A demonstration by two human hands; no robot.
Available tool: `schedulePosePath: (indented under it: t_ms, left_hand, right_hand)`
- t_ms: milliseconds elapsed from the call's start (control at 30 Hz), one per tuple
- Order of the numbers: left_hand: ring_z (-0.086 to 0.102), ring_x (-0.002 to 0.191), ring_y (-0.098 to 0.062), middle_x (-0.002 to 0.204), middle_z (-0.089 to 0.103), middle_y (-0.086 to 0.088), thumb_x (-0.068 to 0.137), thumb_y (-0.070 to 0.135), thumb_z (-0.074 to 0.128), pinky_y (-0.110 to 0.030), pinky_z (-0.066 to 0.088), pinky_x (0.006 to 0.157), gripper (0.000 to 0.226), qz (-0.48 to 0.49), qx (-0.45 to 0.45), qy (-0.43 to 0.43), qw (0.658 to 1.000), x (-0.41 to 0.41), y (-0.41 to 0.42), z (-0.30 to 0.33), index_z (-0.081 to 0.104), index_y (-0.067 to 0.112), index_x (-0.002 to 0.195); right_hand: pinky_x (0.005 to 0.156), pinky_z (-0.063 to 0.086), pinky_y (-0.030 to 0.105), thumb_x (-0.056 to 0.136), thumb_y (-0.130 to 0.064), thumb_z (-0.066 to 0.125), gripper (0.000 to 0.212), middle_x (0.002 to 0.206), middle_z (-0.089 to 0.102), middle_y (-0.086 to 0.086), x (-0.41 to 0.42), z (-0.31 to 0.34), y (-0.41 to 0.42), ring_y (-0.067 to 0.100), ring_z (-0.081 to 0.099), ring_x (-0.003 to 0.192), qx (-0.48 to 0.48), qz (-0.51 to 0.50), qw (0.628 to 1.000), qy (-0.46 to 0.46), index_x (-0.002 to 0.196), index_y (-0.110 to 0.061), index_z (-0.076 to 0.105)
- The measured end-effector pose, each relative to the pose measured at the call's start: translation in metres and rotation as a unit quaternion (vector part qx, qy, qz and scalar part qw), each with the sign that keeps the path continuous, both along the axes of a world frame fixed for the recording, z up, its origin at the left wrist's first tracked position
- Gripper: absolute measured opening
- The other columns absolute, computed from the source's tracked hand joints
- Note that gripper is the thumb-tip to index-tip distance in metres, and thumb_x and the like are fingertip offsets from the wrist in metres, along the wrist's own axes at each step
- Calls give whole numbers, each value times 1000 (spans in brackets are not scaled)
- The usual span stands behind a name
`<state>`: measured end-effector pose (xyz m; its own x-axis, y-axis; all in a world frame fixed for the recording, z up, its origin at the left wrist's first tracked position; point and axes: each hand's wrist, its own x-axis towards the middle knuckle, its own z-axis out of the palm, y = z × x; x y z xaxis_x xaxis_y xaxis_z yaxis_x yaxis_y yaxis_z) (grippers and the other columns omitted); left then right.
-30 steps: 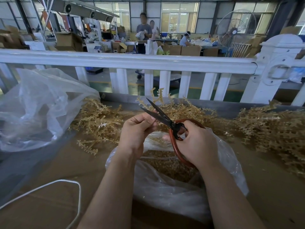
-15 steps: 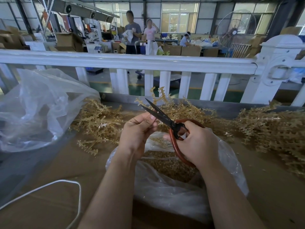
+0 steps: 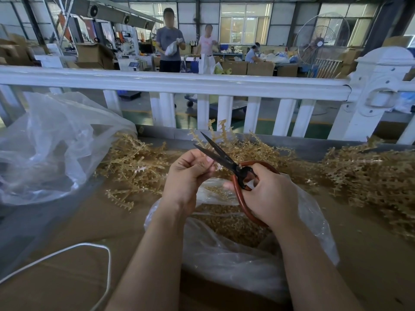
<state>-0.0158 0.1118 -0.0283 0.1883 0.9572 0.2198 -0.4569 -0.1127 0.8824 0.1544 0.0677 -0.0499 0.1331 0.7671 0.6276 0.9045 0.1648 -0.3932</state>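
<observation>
My right hand [image 3: 270, 194] grips the red-brown handles of a pair of black-bladed scissors [image 3: 219, 152], whose blades stand apart and point up and to the left. My left hand [image 3: 187, 173] pinches a tan plastic sprue [image 3: 219, 129] that sticks up behind the blades. Both hands hover over a clear plastic bag [image 3: 235, 261] that holds small tan cut pieces.
Piles of tan sprues lie at the left [image 3: 132, 162] and at the right [image 3: 377, 180] on the brown table [image 3: 67, 221]. A crumpled clear bag [image 3: 45, 144] sits far left, a white cord [image 3: 67, 251] near the front. Behind runs a white railing [image 3: 179, 84]; people stand beyond.
The held sprue has risen a little higher behind the scissor blades. The hands stay in place. A person in the background has walked to the left.
</observation>
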Motion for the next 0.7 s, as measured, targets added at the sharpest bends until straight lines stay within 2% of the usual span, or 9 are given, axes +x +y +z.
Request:
schedulePosePath:
  t_ms: [100, 367, 567, 700]
  left_hand:
    - [55, 65, -13, 70, 55, -9, 91, -5, 56, -19, 52, 68, 22, 2, 8, 12, 1000, 0, 0, 0, 60, 7, 74]
    - [56, 63, -13, 65, 58, -5, 89, -6, 58, -21, 53, 68, 28, 0, 8, 9, 1000, 0, -1, 0, 63, 10, 67]
    - [56, 64, -12, 66, 60, -2, 84, 0, 63, -21, 54, 70, 30, -10, -2, -6, 1000, -1, -2, 0, 72, 19, 63]
    - [56, 64, -12, 68, 60, -3, 88, -4, 60, -22, 54, 73, 34, -16, -6, -14, 1000, -1, -2, 0, 71, 19, 65]
  right_hand:
    - [51, 38, 14, 71, -86, 50, 62, 74, 56, -24, 0, 1, 0, 1, 55, 67, -13, 2, 1000, -1, 89, -30, 67]
    - [49, 27, 8, 69, -88, 48, 61, 67, 50, -26, -2, 2, -3, -2, 47, 60, 1, -17, 1000, -4, 83, -31, 67]
    - [49, 30, 8, 71, -88, 44, 66, 69, 67, -18, -1, 0, -3, -1, 48, 56, 19, -4, 1000, -6, 83, -29, 71]
    - [47, 28, 5, 71, -87, 47, 66, 59, 56, -21, -2, 0, -3, -5, 43, 49, 27, -3, 1000, -3, 76, -25, 70]
